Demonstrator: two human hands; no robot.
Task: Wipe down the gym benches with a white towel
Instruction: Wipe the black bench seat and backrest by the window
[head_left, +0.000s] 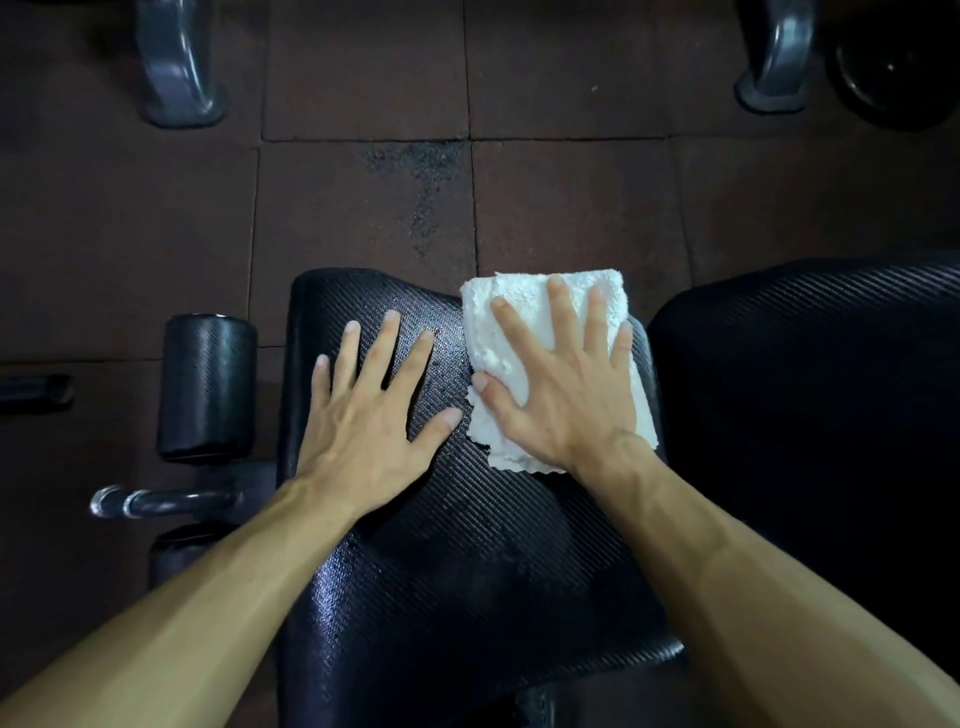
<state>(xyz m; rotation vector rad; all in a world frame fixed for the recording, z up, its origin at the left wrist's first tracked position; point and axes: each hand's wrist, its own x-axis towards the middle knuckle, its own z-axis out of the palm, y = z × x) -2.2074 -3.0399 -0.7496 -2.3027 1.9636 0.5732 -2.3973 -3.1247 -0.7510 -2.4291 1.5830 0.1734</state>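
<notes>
1. One floor (363, 208) of dark rubber tiles fills the far half of the view, with a scuffed grey patch near a seam.
2. Two black textured bench pads show: the nearer worktop (467, 545) in the middle, and a second pad (805, 389) just beside it on the right, with a narrow gap between them.
3. Two grey metal frame legs stand on the floor at the far edge, one at the left (176, 67) and one at the right (779, 57); a dark round weight (883, 73) lies beside the right one.
4. One black foam roller (208, 387) stands left of the worktop, with a chrome bar (156, 501) just below it.
5. One white towel (545, 358), folded, lies on the worktop's far right corner.
6. Two hands: the right hand (561, 384) presses flat on the towel, its grip spread wide and covering much of the cloth; the left hand (374, 400) rests flat on the bare pad beside the towel, fingers spread, thumb tip near the towel's edge.
</notes>
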